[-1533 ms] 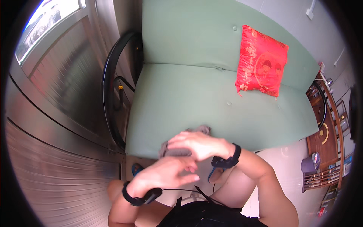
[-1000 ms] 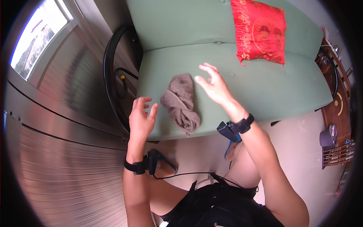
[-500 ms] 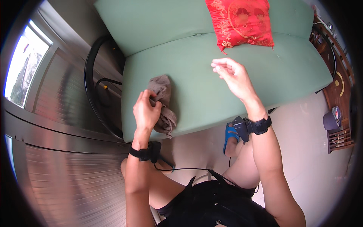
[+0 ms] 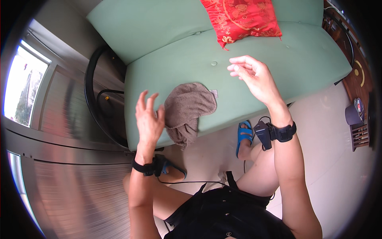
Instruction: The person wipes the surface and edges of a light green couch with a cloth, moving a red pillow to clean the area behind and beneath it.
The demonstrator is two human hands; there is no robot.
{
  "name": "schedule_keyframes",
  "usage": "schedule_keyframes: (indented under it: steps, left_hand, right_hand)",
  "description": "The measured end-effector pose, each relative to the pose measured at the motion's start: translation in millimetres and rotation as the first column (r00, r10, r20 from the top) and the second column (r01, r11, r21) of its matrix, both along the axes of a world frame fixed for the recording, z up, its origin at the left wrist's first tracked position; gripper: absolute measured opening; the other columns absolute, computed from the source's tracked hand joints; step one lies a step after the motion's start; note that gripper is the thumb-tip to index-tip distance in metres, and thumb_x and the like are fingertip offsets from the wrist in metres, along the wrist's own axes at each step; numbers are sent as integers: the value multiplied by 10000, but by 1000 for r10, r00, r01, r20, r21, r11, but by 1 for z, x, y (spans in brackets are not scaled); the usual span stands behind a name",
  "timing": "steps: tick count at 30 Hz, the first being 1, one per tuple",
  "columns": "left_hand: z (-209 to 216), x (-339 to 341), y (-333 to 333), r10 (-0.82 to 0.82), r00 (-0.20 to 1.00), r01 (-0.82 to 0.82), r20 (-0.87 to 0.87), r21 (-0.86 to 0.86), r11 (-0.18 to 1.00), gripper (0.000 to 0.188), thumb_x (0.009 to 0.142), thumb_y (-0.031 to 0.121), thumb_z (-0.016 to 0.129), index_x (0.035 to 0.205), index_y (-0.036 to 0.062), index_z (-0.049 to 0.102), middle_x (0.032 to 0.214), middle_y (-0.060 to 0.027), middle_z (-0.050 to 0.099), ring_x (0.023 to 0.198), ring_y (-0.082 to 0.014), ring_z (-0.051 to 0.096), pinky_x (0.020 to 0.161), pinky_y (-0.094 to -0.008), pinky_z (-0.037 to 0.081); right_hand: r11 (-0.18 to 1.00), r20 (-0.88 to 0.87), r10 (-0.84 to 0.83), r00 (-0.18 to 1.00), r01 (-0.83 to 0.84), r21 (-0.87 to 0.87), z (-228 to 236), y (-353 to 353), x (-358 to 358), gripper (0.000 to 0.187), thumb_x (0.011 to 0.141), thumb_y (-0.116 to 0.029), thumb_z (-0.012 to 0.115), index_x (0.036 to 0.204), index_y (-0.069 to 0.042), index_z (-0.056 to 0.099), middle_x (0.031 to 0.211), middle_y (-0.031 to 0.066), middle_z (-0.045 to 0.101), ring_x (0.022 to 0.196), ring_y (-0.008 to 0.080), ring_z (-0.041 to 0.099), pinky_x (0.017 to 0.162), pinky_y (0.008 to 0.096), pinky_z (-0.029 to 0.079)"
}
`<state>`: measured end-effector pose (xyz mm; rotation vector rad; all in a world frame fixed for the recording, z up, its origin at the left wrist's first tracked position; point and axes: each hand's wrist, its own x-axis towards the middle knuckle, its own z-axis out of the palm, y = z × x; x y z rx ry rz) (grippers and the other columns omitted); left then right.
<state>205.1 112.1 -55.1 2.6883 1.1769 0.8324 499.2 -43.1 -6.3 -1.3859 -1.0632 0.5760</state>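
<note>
Towel (image 4: 189, 108): crumpled on sofa (image 4: 246, 75) edge
Left hand (image 4: 149, 119): spread, beside towel
Right hand (image 4: 254, 77): spread, empty, above seat

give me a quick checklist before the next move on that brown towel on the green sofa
1. Left hand free: ok, open, fingers spread, beside the brown towel, holding nothing.
2. Right hand free: ok, open, raised above the green sofa seat, apart from the towel.
3. Towel lies flat: not ok, it is bunched and one end droops over the seat's front edge.
4. Room on the seat: ok, bare cushion to the right of the towel.
5. Red cushion out of the way: ok, it leans at the back, apart from the towel.
6. Towel clean and dry: cannot tell.
</note>
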Motion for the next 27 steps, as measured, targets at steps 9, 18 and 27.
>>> schedule_keyframes:
  steps: [9, 18, 27]
  left_hand:
    - [-67, 56, -11, -47, 999, 47, -2, -98, 994, 654, 772, 335, 776, 1361, 167, 550, 1526, -179, 319, 1286, -439, 446, 1038, -480, 448]
    - [-64, 123, -69, -299, 925, 343, 235, -180, 922, 645, 688, 33, 723, 1307, 101, 554, 1460, -228, 378, 1259, -435, 481, 1017, -445, 469]
    - [-60, 116, -99, -387, 917, 398, 92, -168, 902, 659, 722, 48, 714, 1349, 115, 518, 1482, -187, 341, 1320, -425, 409, 1048, -469, 446]
  right_hand:
    - [998, 5, 57, 998, -56, -28, -1, 5, -18, 241, 967, -98, 577, 1169, 31, 598, 1017, 116, 683, 924, 162, 668, 831, 281, 530]
    - [997, -34, 79, 996, -79, 19, 10, 11, -25, 254, 985, -120, 572, 1185, 35, 593, 1031, 129, 688, 922, 164, 667, 846, 285, 530]
    - [995, 23, 104, 994, -104, -10, 12, 13, -25, 271, 1001, -173, 554, 1212, -10, 601, 1041, 95, 698, 927, 138, 666, 802, 264, 501]
